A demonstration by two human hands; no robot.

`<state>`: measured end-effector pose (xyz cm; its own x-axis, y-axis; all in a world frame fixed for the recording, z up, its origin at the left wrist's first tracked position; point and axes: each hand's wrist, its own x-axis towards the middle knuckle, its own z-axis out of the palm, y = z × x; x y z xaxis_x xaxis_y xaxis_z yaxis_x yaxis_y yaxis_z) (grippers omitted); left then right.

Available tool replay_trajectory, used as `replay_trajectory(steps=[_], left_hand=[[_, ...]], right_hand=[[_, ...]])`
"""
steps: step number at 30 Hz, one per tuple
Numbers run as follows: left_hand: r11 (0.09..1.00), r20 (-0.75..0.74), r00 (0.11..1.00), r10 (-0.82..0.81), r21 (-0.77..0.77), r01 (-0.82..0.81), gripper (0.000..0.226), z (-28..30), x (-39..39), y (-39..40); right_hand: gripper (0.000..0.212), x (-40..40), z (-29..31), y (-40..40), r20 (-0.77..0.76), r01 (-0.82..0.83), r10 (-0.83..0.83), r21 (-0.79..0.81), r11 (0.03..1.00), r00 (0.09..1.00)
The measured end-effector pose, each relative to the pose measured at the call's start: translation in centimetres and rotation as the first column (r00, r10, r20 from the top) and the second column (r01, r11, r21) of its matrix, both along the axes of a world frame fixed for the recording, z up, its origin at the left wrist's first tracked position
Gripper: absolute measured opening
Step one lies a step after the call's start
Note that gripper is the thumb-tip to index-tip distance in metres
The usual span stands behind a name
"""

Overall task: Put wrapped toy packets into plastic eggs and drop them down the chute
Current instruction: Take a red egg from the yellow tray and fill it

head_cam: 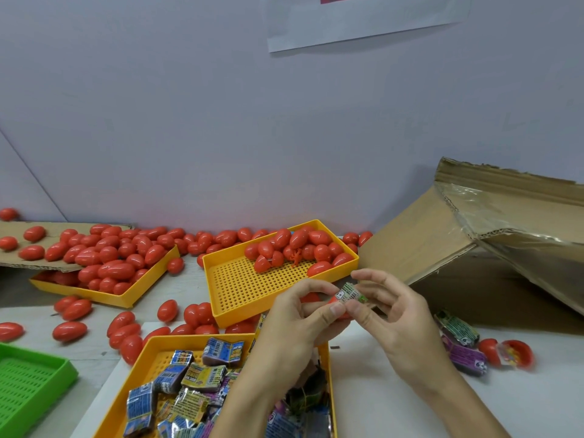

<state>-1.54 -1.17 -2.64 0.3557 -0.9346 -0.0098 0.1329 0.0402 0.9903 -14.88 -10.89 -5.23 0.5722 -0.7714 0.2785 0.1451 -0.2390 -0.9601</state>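
Both hands meet above the white surface (363, 390), pinching one small wrapped toy packet (350, 293) between them: the left hand (295, 324) holds it with thumb and forefinger, and its grip also seems to cradle a red egg half (339, 312) beneath, though the fingers hide most of it. The right hand (395, 317) pinches the packet's other end, its remaining fingers fanned loosely. Below the left forearm sits a yellow tray of packets (189, 384), partly covered by that arm. Behind the hands a yellow perforated tray (240, 289) holds red plastic eggs (294, 245) at its far end. A second yellow tray (104, 298), farther left, is heaped with eggs under a cardboard flap (31, 260). Loose eggs litter the surface, a green tray (31, 380) sits at the left edge. On the right a tilted cardboard box (474, 248) rises, with two packets (458, 336) and an open egg (515, 354) near it.
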Motion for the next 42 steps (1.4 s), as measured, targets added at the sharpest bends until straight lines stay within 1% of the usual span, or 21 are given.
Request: replay_trajectory(steps=[2,4,10,14,16,20,22,25,27,29,32,36,42], left_hand=[[1.0,-0.076,0.997,-0.005,-0.023,0.003,0.031,-0.1,-0.1,-0.1],[1.0,-0.122,0.993,0.0,-0.031,-0.003,0.029,-0.2,-0.2,-0.2],[0.999,-0.158,0.987,0.029,-0.036,-0.035,0.032,-0.1,-0.4,-0.3],[0.997,-0.21,0.976,0.059,-0.031,-0.067,0.028,0.0,-0.4,-0.4],[0.998,-0.198,0.978,0.064,-0.013,-0.068,0.026,0.0,-0.3,-0.4],[0.996,-0.127,0.988,0.089,0.023,-0.086,0.025,-0.1,-0.2,-0.4],[0.994,-0.078,0.992,0.102,0.034,-0.1,0.023,-0.1,-0.4,-0.5],[0.995,-0.078,0.992,0.1,0.036,-0.097,0.029,-0.1,-0.7,-0.6],[0.996,-0.051,0.995,0.09,0.03,-0.088,0.033,0.0,-0.7,-0.6],[0.996,-0.026,0.996,0.086,0.028,-0.085,0.031,0.0,-0.7,-0.6],[0.996,-0.036,0.996,0.086,0.04,-0.085,0.031,-0.2,-0.7,-0.7],[0.998,-0.054,0.998,0.035,0.06,-0.031,0.034,0.0,-0.9,-0.7],[0.998,-0.07,0.998,0.0,0.068,0.005,0.041,0.2,-0.9,-0.5]], right_hand=[[0.049,0.1,0.0,0.0,0.004,0.003,-0.003,0.002,1.0,1.0],[0.048,0.2,0.0,0.1,0.001,0.011,-0.011,0.003,1.0,1.0],[0.047,0.6,0.1,0.6,0.004,0.065,-0.065,-0.025,0.998,0.998],[0.045,0.6,0.3,0.9,-0.01,0.079,-0.08,-0.098,0.992,0.997],[0.044,0.6,0.4,1.2,-0.037,0.09,-0.098,-0.174,0.981,0.995],[0.043,0.8,0.1,1.3,-0.1,0.138,-0.181,-0.339,0.931,0.978],[0.045,0.9,-0.2,1.2,-0.104,0.187,-0.252,-0.423,0.887,0.962],[0.042,1.2,-0.3,1.4,-0.068,0.223,-0.293,-0.494,0.84,0.954],[0.043,1.2,-0.1,1.6,-0.032,0.222,-0.276,-0.506,0.833,0.961],[0.044,1.3,0.0,1.7,-0.02,0.21,-0.255,-0.506,0.836,0.967],[0.046,1.4,0.0,1.8,-0.018,0.204,-0.25,-0.525,0.827,0.968],[0.04,1.4,0.1,1.6,-0.015,0.19,-0.239,-0.558,0.808,0.971],[0.039,1.3,0.1,1.3,-0.046,0.108,-0.152,-0.506,0.856,0.987]])
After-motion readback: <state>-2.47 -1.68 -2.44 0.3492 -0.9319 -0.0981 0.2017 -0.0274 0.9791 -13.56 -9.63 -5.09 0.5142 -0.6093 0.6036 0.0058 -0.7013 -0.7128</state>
